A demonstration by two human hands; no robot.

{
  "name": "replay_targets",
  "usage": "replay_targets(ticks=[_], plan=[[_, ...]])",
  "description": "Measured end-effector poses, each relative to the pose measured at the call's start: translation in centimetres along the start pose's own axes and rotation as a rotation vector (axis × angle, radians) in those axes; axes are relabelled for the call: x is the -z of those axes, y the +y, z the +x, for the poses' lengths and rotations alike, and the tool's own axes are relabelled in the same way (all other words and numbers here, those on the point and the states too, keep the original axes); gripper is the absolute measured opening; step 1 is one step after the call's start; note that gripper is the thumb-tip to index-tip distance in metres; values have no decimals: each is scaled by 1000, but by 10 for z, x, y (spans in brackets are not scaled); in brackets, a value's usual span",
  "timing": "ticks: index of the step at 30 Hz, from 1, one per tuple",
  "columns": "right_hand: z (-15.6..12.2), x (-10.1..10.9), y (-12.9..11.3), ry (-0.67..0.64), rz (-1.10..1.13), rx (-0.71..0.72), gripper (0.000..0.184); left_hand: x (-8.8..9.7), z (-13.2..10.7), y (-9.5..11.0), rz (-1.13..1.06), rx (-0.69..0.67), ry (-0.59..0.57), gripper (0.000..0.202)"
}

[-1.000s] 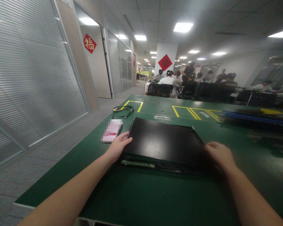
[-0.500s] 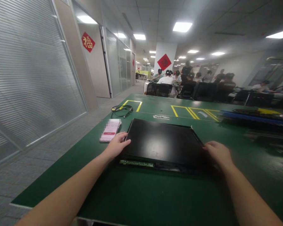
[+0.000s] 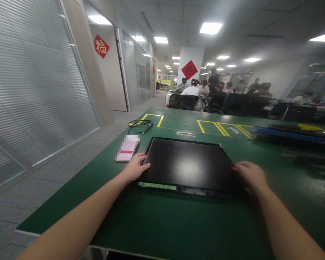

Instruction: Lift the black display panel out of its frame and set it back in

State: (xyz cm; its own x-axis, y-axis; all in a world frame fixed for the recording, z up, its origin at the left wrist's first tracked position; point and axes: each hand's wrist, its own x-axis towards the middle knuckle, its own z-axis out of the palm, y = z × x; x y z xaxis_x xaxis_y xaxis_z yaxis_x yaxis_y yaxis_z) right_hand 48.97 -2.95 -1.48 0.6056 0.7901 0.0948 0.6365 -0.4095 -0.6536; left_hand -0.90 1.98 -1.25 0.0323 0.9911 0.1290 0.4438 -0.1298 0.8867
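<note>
The left hand [image 3: 135,169] and right hand [image 3: 251,177] grip the panel [image 3: 186,164] at its opposite sides. The panel lies within the frame [image 3: 203,191] on the counter [image 3: 165,224]; a green board [image 3: 157,186] occupies the frame's near edge. The phone [image 3: 126,151] lies just beside the left hand, the cable [image 3: 140,125] beyond. Dark items [image 3: 284,128] rest on a blurred blue object [image 3: 273,134] at right.

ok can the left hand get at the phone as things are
Probably yes: the phone lies close by the left hand on the green table, with nothing visible between them. That hand is at the left edge of the black panel, so it would likely need to leave that first.
</note>
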Motion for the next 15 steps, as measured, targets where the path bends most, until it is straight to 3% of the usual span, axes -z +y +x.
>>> replay_targets(ticks=[15], plan=[[6,-4,12,-42,86,-62,28,-7,6,-16,289,-58,-34,41]])
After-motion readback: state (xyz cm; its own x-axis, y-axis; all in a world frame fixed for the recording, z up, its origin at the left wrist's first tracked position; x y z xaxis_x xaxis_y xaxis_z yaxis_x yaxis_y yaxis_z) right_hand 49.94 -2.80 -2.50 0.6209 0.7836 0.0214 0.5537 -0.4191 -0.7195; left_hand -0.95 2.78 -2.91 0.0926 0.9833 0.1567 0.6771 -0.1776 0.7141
